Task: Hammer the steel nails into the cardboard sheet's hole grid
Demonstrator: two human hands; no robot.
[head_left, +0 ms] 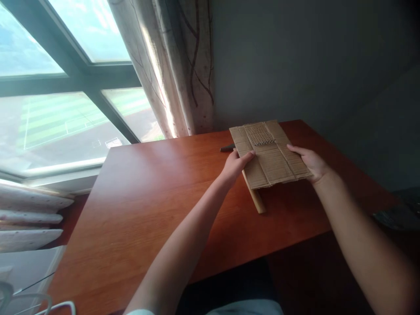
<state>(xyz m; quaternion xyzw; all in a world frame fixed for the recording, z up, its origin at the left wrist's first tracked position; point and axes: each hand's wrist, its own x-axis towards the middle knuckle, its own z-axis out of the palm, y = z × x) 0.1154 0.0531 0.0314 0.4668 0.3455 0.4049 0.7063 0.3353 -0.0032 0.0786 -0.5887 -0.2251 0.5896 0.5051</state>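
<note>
A flat piece of brown cardboard [272, 153] with a grid of small holes near its far end is held a little above the reddish wooden table [147, 197]. My left hand [235, 165] grips its left edge, thumb on top. My right hand [311, 162] grips its right edge, fingers underneath. A light wooden stick [255, 199] lies on the table under the cardboard's near left corner. A dark thin object [227, 148] pokes out from behind the cardboard's far left side.
A patterned curtain [177, 65] hangs at the table's far edge beside a large window [59, 87]. A grey wall [311, 61] stands behind the table. White slats [29, 218] and a wire [39, 302] lie at the lower left.
</note>
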